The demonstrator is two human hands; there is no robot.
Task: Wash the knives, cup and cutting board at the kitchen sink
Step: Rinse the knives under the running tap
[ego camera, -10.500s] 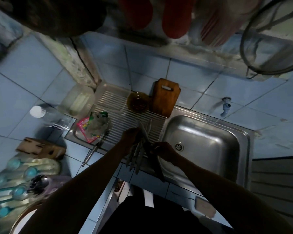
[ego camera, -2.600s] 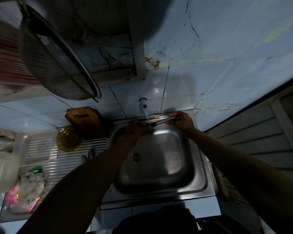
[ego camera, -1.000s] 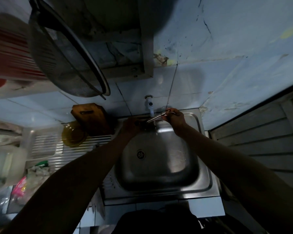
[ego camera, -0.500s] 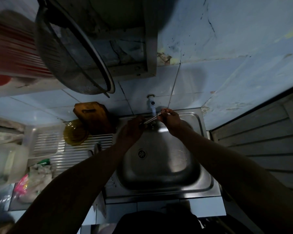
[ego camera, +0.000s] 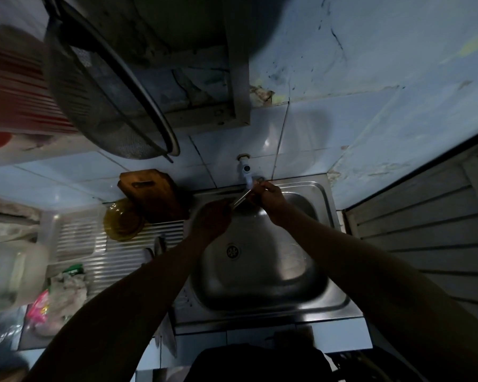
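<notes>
Over the far side of the steel sink, both hands hold a knife under the white tap. My left hand grips the handle end, and my right hand pinches the shiny blade near its tip, just below the spout. A brown wooden cutting board leans against the tiled wall left of the basin. An amber glass cup lies on its side on the ribbed drainboard in front of the board. More knives lie on the drainboard beside my left forearm, mostly hidden.
A round mesh strainer hangs from the shelf overhead at the left. A clear plastic container and crumpled plastic bags crowd the left end of the drainboard. Wooden slats close off the right side.
My right hand has slid left along the blade toward the tap, and the knife now tilts up to the right. The view has drifted slightly; earlier I stood at the drainboard holding several knives.
</notes>
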